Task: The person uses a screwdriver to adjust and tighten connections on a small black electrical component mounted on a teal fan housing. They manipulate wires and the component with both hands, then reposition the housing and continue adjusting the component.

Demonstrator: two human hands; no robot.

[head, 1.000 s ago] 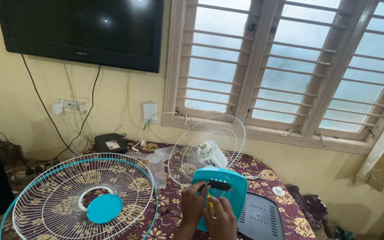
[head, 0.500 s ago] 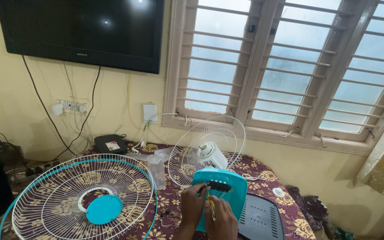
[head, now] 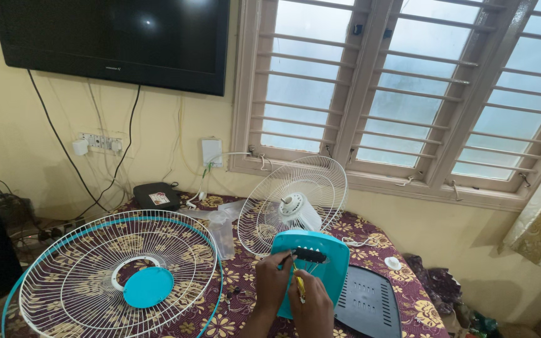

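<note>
A turquoise fan base cover stands tilted on the table with a dark switch block set in it. My left hand holds the cover's left edge, fingertips at the switch block. My right hand grips a yellow-handled screwdriver, its tip pointing up at the switch block. Behind the cover stands a white rear fan guard with its motor.
A large front fan guard with a turquoise centre disc lies at left. A dark grey base plate lies at right. The table has a maroon floral cloth. A black box, a clear plastic bag, wall sockets and cables are behind.
Both hands stay at the switch block with only slight shifts; the view has barely moved.
</note>
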